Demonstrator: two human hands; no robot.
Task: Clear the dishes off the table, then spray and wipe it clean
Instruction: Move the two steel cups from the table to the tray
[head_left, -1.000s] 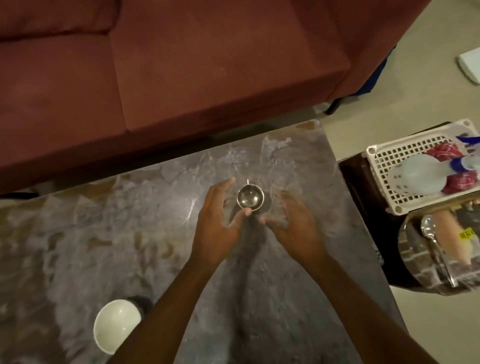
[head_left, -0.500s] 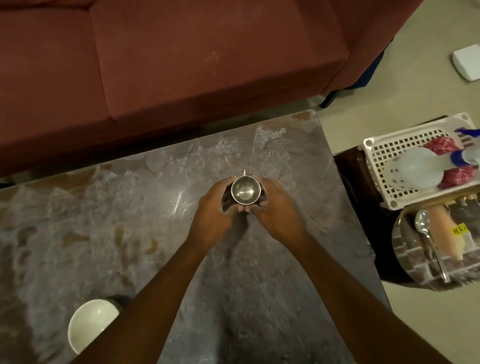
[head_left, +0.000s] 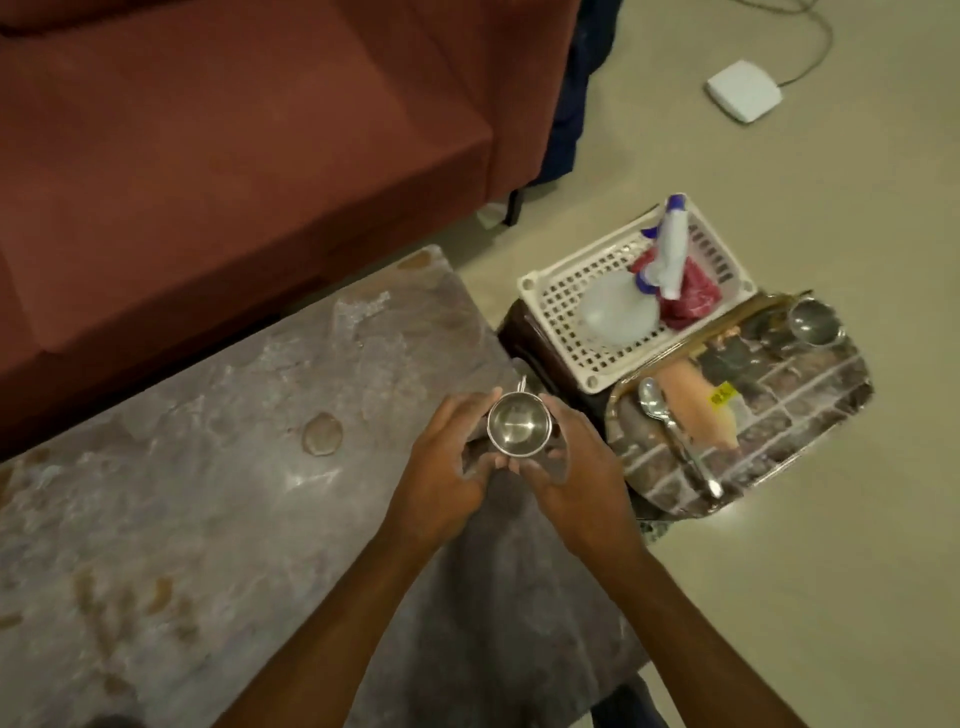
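A small steel cup with a side handle is held upright above the right end of the grey marble table. My left hand and my right hand both grip it, one on each side, fingers curled round its wall. To the right, off the table, a shiny steel tray carries a spoon and a small steel bowl. A white plastic basket behind the tray holds a spray bottle and a red cloth.
A red sofa runs along the table's far side. The basket and tray rest on a low dark stand right of the table. A white box with a cable lies on the beige floor at the far right.
Both hands closed round the steel cup and lifted it off the table, carrying it right toward the tray. The view swung right, so the white bowl at the lower left left the frame.
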